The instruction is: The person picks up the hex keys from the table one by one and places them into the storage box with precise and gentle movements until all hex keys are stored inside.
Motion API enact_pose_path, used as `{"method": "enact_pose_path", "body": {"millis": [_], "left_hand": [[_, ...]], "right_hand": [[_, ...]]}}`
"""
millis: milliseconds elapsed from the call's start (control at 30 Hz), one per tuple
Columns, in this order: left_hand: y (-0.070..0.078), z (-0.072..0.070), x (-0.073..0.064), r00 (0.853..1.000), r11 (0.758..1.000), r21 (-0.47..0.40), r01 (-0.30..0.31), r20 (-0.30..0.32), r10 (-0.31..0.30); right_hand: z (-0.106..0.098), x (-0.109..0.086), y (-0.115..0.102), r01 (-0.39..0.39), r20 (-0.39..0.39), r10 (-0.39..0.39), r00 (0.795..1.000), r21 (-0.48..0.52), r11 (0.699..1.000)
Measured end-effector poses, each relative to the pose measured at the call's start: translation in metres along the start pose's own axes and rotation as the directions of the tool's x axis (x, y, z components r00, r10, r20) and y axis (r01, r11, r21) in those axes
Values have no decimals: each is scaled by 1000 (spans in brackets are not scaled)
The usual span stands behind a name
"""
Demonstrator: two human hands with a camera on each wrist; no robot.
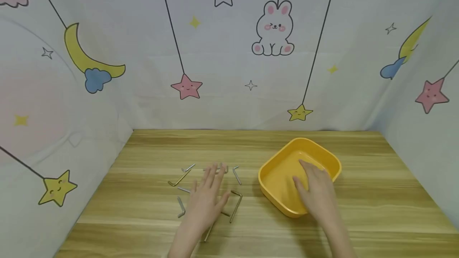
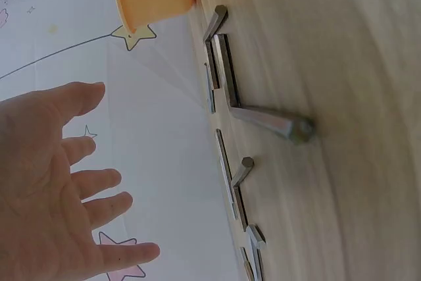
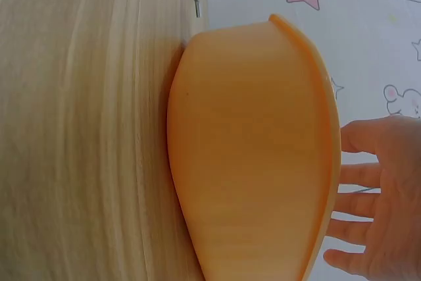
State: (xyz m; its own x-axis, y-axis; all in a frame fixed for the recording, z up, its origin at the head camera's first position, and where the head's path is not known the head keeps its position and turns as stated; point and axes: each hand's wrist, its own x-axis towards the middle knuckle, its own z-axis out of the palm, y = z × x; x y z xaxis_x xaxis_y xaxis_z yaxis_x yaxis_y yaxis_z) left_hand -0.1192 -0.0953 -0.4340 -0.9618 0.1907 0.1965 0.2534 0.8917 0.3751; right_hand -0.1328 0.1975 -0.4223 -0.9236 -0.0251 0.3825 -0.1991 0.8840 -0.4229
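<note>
Several L-shaped hex keys lie scattered on the table, among them a bronze-coloured key point(image 1: 236, 206), a gold-toned key point(image 1: 181, 178) and a silver key point(image 1: 181, 207). Over the middle of them hovers my left hand point(image 1: 206, 200), palm down with fingers spread; it hides part of the group. The left wrist view shows a gap between this hand point(image 2: 72, 189) and a large hex key point(image 2: 230, 77). To the right stands a yellow plastic bin point(image 1: 279, 170). My right hand point(image 1: 317, 190) is above its near right rim, fingers loosely extended over the inside, holding nothing.
The wood-grain table point(image 1: 143, 230) is bounded at the back and both sides by a white cloth point(image 1: 229, 106) printed with stars, moons and rabbits. The bin's raised walls stand up right of the hex keys.
</note>
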Motion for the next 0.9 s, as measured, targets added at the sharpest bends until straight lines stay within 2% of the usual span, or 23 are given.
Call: {"method": "enact_pose_path", "body": {"millis": [233,567,733,900], "left_hand": [[1,1,-3,999,999,15,-34,-7,34],[-1,2,-11,996,996,41,-80,-38,82],[-1,0,-15,995,994,49,-96,-28,97],[0,-1,-19,995,994,52,-99,-13,100]], "right_hand": [[-4,0,7,-28,-66,29,997,7,1000],[-7,0,16,-61,-89,64,994,44,997],[-8,-1,19,-83,-91,92,992,99,992],[-9,-2,23,-102,-97,113,989,109,989]]}}
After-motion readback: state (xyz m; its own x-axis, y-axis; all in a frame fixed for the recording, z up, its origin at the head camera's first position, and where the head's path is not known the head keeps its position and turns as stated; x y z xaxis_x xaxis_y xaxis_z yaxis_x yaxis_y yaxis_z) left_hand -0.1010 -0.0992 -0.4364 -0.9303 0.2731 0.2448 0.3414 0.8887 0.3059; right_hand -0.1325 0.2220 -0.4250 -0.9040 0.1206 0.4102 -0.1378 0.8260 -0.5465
